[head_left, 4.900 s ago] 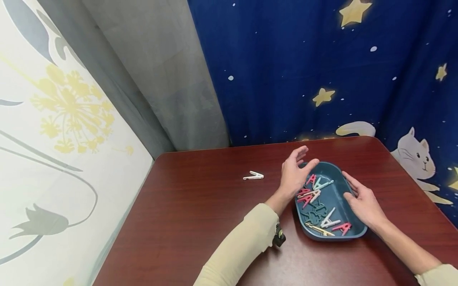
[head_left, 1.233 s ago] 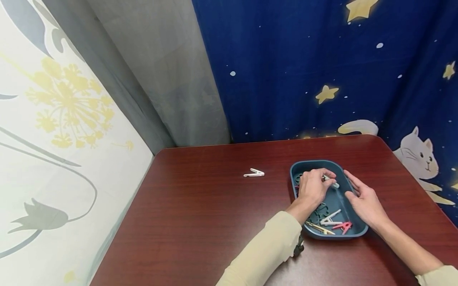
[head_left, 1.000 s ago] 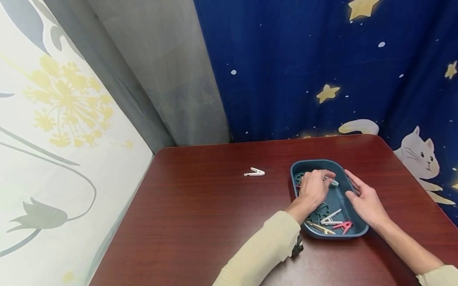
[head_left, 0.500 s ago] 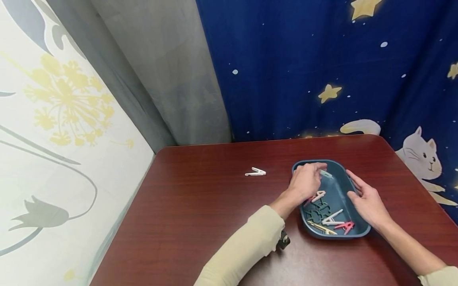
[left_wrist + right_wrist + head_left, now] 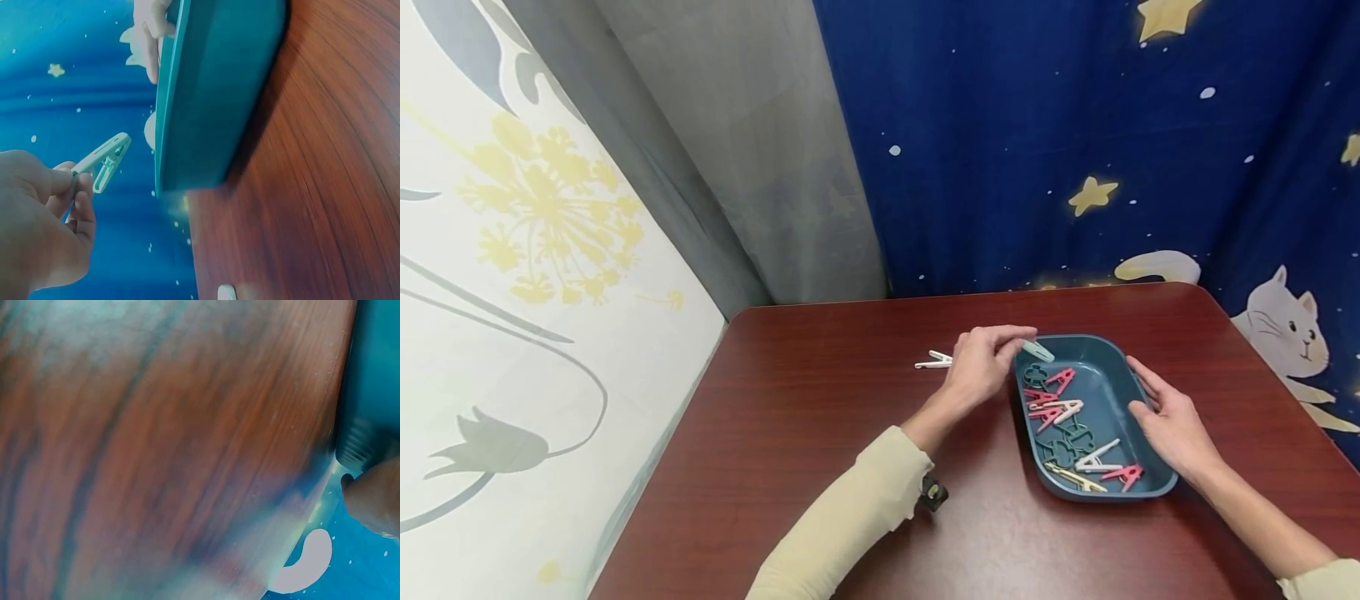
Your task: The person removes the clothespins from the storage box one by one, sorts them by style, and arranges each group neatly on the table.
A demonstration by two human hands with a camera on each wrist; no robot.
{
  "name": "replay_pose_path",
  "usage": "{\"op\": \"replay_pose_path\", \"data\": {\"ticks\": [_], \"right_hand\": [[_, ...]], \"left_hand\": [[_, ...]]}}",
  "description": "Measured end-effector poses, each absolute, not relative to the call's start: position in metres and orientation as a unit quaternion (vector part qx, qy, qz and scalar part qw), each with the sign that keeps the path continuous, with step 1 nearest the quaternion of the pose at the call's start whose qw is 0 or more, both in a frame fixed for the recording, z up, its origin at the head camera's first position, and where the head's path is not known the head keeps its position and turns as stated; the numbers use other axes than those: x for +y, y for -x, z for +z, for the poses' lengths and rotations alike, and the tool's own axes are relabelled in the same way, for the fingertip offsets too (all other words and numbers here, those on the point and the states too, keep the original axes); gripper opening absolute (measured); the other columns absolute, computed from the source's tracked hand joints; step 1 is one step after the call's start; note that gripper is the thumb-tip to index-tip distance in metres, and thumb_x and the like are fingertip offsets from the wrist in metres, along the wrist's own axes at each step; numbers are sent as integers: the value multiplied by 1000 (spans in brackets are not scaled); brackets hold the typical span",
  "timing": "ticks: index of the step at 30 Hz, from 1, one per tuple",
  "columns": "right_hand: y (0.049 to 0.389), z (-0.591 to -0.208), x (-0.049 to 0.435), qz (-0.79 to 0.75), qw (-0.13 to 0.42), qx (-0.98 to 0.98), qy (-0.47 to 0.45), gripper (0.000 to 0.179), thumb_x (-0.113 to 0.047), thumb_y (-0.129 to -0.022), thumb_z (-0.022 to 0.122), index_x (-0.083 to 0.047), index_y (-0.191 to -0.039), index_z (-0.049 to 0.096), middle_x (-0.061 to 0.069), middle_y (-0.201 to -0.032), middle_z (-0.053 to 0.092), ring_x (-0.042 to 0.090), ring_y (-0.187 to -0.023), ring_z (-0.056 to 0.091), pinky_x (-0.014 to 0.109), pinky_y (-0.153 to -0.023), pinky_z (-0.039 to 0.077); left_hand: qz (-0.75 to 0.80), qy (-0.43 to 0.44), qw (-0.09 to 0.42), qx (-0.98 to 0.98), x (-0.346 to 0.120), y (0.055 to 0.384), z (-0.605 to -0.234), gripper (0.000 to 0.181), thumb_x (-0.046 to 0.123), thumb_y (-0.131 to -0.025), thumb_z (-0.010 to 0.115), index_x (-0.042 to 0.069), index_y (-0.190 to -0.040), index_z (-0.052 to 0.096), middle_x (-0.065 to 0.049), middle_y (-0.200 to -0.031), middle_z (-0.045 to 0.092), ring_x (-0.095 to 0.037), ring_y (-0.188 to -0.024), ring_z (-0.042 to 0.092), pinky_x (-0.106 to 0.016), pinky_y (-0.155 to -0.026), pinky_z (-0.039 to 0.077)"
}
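At a blue tray [image 5: 1108,404], left hand [image 5: 979,362] pinching green clip [image 5: 1039,351] near left rim, right hand [image 5: 1171,427] gripping opposite edge

A mint-green clip [image 5: 1038,351] (tilted) is held above the tray [image 5: 1108,408].

Glossy reddish-brown table [image 5: 790,408] with wood grain and rounded far corners, a blue round-cornered bin [image 5: 1112,408] standing upright on its right part, a white clothespin [image 5: 932,364] lying left of the bin, partly hidden.
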State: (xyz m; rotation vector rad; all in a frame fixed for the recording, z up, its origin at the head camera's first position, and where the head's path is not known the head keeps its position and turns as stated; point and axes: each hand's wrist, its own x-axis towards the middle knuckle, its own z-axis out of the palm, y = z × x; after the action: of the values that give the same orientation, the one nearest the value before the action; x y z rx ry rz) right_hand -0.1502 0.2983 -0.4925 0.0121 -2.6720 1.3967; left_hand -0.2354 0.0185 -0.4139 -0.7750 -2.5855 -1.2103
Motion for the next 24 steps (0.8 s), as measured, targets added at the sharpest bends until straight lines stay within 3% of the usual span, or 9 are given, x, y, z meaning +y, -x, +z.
{"op": "replay_pose_path", "data": {"ticks": [8, 16, 24], "right_hand": [[150, -493, 299, 463, 73, -883, -14, 64, -4, -108, 50, -6, -168, 27, 38, -156, 42, 60, -131, 51, 0, -78, 38], [150, -493, 298, 468, 70, -881, -12, 64, -5, -109, 49, -8, -168, 26, 37, -157, 41, 60, -132, 51, 1, -78, 38], [150, -494, 299, 468, 72, -881, -13, 64, -5, -109, 49, -7, -168, 27, 37, -157, 41, 60, -132, 51, 1, -78, 38]], "left_hand": [[-467, 223, 83, -852, -24, 240, -424, 22, 14, -100, 76, 20, -119, 83, 8, -111, 80, -3, -74, 57, -20, -60, 40], [-492, 176, 84, -849, -62, 243, -445, 21, 12, -94, 82, 18, -114, 85, 3, -109, 81, 0, -98, 72, -21, -79, 56], [-546, 102, 61, -830, -91, 238, -470, 21, 8, -91, 85, 15, -111, 86, -1, -104, 81, -9, -96, 77, -22, -76, 59]]}}
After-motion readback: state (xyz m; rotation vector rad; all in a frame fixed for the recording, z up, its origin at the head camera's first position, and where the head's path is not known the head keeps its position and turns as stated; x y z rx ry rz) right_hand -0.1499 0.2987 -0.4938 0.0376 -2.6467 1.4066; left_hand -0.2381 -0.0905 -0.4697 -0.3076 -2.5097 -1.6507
